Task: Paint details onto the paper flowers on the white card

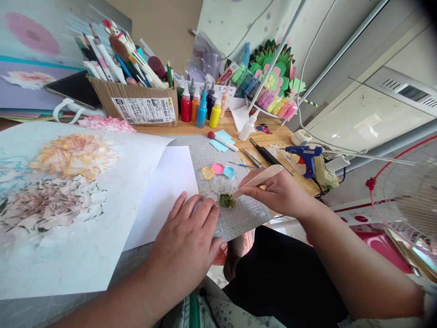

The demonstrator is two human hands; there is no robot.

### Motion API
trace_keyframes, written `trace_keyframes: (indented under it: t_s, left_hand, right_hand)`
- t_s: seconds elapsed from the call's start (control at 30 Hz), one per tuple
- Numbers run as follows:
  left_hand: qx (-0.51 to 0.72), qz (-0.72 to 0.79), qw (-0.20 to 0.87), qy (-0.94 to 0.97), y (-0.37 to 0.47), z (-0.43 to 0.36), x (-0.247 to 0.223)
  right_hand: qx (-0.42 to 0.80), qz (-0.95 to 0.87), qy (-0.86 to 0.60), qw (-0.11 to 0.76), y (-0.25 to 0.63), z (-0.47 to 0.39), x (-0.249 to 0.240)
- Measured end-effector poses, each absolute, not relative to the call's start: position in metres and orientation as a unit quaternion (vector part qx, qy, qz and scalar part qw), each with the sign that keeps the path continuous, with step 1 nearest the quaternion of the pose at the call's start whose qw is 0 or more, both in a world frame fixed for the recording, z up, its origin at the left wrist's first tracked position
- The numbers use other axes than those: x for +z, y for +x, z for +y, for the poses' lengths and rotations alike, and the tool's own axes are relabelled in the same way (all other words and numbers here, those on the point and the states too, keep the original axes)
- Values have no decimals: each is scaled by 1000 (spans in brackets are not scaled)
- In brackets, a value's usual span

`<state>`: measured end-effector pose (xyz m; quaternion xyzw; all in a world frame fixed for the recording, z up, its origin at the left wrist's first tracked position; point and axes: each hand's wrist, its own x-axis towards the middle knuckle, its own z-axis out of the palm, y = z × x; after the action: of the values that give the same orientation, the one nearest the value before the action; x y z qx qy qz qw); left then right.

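A pale flat stick (262,176) is pinched between thumb and fingers of the right hand (278,193), its lower end held at the dark green paint (226,200) in a near well of the clear palette (218,184), set on the gray mat (200,152). The left hand (187,232) is laid palm down, fingers slightly parted, at the palette's left edge. The palette could be tipped by hard pressing; the white sheet (170,182) to the left could be spotted by a flick.
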<state>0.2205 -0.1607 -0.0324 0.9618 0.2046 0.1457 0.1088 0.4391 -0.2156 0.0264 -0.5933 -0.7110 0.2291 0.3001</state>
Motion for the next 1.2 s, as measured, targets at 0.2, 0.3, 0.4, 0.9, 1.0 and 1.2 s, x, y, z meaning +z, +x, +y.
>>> trace_keyframes:
  t_s: [0.2, 0.3, 0.4, 0.9, 1.0, 1.2]
  left_hand:
    - [149, 203, 114, 961, 221, -161, -31]
    - [148, 202, 112, 962, 220, -160, -32]
    - [142, 203, 112, 962, 220, -160, -32]
    - [143, 203, 119, 961, 220, -161, -31]
    - [145, 204, 120, 961, 220, -160, -32]
    - [146, 204, 121, 960, 220, -160, -32]
  right_hand:
    - [220, -714, -587, 312, 436, -214, 26]
    - [220, -721, -579, 312, 436, -214, 26]
    - [206, -721, -578, 323, 436, -213, 25]
    - [206, -714, -580, 334, 438, -213, 25]
    - [212, -718, -575, 331, 436, -214, 24]
    - [228, -702, -583, 340, 434, -215, 25]
